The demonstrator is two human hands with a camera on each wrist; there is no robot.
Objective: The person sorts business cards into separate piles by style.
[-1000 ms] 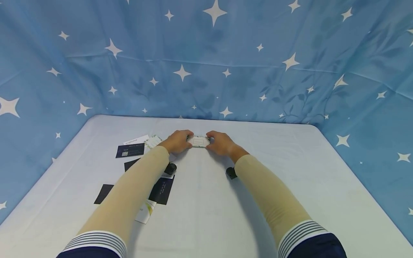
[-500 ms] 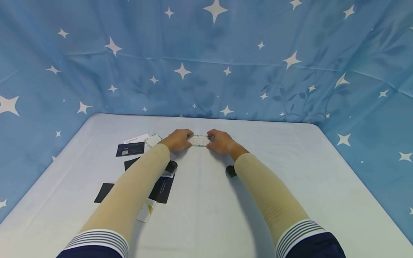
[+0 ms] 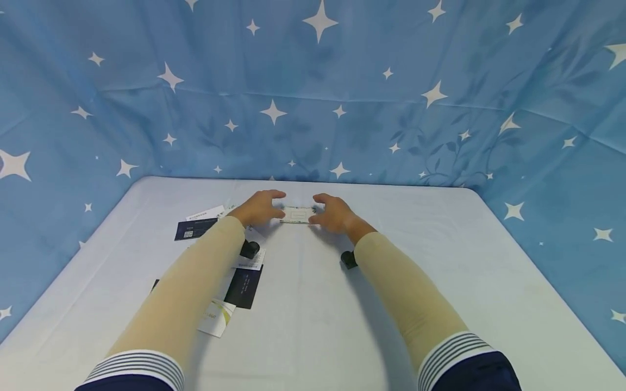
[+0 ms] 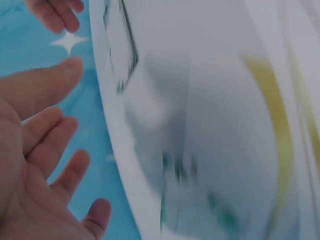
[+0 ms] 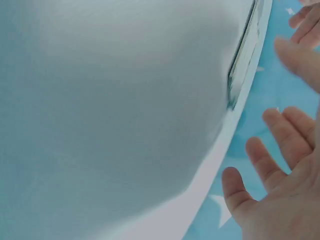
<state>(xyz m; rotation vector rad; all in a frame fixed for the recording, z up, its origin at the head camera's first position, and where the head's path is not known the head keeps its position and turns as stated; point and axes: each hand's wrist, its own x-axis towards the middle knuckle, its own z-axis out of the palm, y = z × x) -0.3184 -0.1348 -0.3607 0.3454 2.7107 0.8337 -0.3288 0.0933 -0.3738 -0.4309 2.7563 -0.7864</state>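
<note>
White card [image 3: 297, 215] between open hands, dark cards [image 3: 196, 228] scattered left

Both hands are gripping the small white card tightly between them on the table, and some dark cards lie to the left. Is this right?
Not quite. Both wrist views show the left hand and right hand open, fingers spread, beside the white card, not gripping it. The dark cards do lie to the left.

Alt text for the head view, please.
Two open hands, left hand and right hand, flank a small white card lying flat on a pale table. More cards, dark and white, are scattered to the left, against a blue starred cloth backdrop.
</note>
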